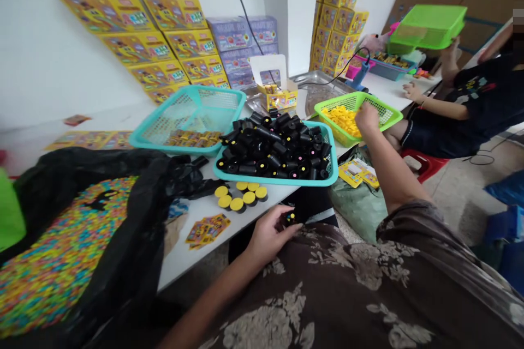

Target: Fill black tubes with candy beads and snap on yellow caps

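Note:
My left hand (270,232) is close to my lap, its fingers curled round a small black plastic canister (290,218) with coloured pellets at its open top. Over the green basket (382,120) my right hand (367,118) reaches down, fingers closed among small yellow plastic pieces (343,120); whatever they pinch is hidden. A turquoise basket (274,179) between the hands is heaped with black canisters (270,144). Several yellow-topped black caps (237,204) lie on the table beside printed cards (208,229).
Left, a black bag (143,218) holds many coloured pellets (77,245). Another turquoise basket (184,103) contains wrapped pieces. Yellow boxes (135,49) and purple boxes (245,38) are stacked by the wall. At right, a co-worker (483,92) sits, one hand at a green basket (429,24).

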{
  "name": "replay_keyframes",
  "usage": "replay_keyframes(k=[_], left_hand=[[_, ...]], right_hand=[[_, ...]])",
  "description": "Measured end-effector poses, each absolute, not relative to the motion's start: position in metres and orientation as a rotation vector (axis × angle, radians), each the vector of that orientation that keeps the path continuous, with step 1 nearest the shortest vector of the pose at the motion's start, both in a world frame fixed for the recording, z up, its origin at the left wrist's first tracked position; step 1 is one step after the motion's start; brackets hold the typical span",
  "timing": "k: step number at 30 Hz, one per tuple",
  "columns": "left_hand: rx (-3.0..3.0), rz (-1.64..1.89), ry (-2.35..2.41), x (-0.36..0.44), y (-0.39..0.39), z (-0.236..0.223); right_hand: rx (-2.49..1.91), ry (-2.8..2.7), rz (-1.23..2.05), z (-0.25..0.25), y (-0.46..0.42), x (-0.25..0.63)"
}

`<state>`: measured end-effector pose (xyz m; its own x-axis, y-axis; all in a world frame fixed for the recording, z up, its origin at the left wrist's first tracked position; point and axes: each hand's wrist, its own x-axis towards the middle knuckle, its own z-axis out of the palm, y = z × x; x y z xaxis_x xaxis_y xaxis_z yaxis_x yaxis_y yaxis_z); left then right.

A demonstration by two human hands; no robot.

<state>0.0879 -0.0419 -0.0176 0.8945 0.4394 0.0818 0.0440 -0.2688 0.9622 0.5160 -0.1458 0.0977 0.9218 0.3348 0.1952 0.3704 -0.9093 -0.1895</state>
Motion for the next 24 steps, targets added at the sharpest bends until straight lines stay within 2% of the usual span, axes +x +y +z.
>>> replay_keyframes(k=[3,4,6,7,9,12,24], left_hand=[[1.778,0.472,0.402,0.087,-0.044,-0.02],[1.777,0.497,0.404,0.088,-0.044,-0.021],[1.779,0.533,0.394,0.09,-0.046,-0.021],[1.781,0.54,0.384,0.092,-0.046,-0.022],[1.787,0.542,0.359,0.094,-0.048,-0.022],[1.819,0.531,0.314,0.097,-0.052,-0.022],[1.77,0.545,0.465,0.097,-0.048,-0.03]], right_hand=[[-2.497,-0.553,-0.319,0.09,-0.167,0.476],[-2.207,-0.588,-0.293,0.084,-0.174,0.453],[-1.684,-0.682,-0.057,0.069,-0.189,0.395],[-1.569,-0.708,0.124,0.061,-0.195,0.362],[-1.505,-0.706,0.565,0.048,-0.2,0.301],[-1.433,-0.617,0.854,0.03,-0.192,0.241],[-1.545,-0.459,0.943,-0.006,-0.164,0.227]])
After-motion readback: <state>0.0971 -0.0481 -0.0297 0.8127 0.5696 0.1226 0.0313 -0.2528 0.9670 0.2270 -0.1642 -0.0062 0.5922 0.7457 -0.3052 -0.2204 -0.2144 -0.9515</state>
